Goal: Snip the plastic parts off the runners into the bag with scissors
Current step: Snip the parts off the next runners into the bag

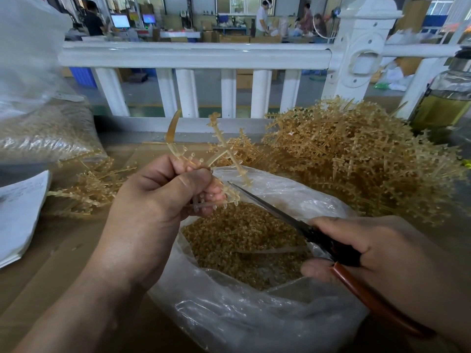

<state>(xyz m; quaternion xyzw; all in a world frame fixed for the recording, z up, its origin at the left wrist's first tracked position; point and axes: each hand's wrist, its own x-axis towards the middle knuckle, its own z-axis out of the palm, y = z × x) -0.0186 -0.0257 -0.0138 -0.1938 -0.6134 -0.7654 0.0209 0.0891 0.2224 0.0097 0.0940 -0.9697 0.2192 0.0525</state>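
The left hand (pixel 163 194) holds one runner (pixel 224 146) up over the open mouth of the bag (pixel 254 314). The fingers and thumb are curled tight round the runner's stem. The runner looks like a little tree with knobby branches. One long branch goes from up high, down and to the right. It ends just above the bag, right by the tip of the scissors (pixel 280 215).

The right hand (pixel 377 250) grips the scissors by their red-brown handles, with the fingers curled round them. The blades point up and to the left, so they lie across the low branch and not along it. The two blades look close together, almost like one thin line. The right hand is the one that will cut, and its blade tip is already near the branch. The blades would need to spread first, then slide round a small part.

The bag sits at the near edge of the table (pixel 63 250), under both hands. It already holds a heap of cut parts (pixel 237 233), so anything cut here should drop straight in.

A big pile of runners (pixel 356 159) waits at the back right of the table, past the bag.
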